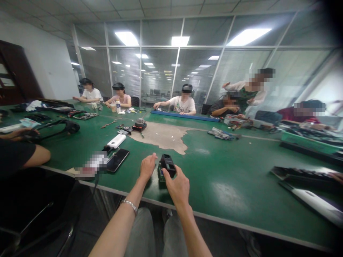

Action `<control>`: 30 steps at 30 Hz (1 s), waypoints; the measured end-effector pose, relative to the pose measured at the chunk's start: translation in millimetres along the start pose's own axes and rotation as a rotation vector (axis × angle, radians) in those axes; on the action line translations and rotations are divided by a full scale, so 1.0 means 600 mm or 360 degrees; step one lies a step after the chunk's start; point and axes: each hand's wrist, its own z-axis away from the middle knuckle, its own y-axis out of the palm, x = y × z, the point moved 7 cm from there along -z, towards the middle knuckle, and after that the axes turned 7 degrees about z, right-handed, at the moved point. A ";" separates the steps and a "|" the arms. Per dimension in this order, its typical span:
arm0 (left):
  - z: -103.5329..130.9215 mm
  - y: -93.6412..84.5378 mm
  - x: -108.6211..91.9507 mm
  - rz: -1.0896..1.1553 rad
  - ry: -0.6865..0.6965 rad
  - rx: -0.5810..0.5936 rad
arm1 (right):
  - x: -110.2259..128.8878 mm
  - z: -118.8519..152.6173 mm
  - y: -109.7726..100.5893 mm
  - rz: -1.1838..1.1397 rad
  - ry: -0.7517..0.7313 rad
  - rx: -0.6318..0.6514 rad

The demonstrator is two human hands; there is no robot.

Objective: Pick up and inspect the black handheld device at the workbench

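On the green table in front of me stands a black plastic electronic module [168, 163], with a green circuit board [162, 175] showing along its left and near side. My right hand [179, 184] grips the module, thumb at its near left and fingers round its right side. Just left of it, apart from the module, is my left hand [147, 167]. Its fingertips point forward and nothing shows in them; some fingers are hidden behind the hand. A bracelet circles my left wrist.
Left of my hands lie a black phone [118, 160] and a white power bank [116, 141]. A worn bare patch [166, 137] marks the table ahead. Several people sit around the table among electronic parts; a green basket [312, 141] and dark long panels [316, 203] are at right.
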 end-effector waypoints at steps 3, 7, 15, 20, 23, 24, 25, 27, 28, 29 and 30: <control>-0.001 -0.002 0.002 0.0033 -0.0006 -0.0006 | 0.007 0.004 0.012 0.0091 0.0041 0.0022; -0.003 -0.002 0.006 0.0034 -0.0029 0.0002 | 0.020 0.004 0.016 0.0183 0.0013 0.0038; -0.001 -0.003 0.004 -0.0010 -0.0030 0.0009 | 0.027 0.011 0.026 0.0309 -0.0033 0.0083; -0.006 0.000 0.011 0.0034 0.0040 -0.0026 | 0.021 0.022 0.033 0.0344 -0.0049 0.0083; -0.009 0.000 0.018 0.0082 0.0025 -0.0051 | 0.016 0.029 0.039 0.0353 -0.0055 0.0108; -0.009 0.001 0.018 0.0082 0.0030 -0.0044 | 0.014 0.032 0.042 0.0356 -0.0055 0.0119; -0.009 0.002 0.017 0.0073 0.0043 -0.0022 | 0.012 0.035 0.044 0.0360 -0.0053 0.0131; -0.009 0.004 0.015 0.0047 0.0066 0.0031 | 0.006 0.041 0.050 0.0363 -0.0056 0.0158; -0.009 0.004 0.015 0.0044 0.0065 0.0044 | 0.004 0.043 0.052 0.0360 -0.0061 0.0165; -0.009 0.003 0.015 0.0050 0.0057 0.0038 | 0.001 0.045 0.054 0.0355 -0.0067 0.0165; -0.009 0.001 0.015 0.0066 0.0049 0.0018 | -0.001 0.045 0.056 0.0348 -0.0072 0.0156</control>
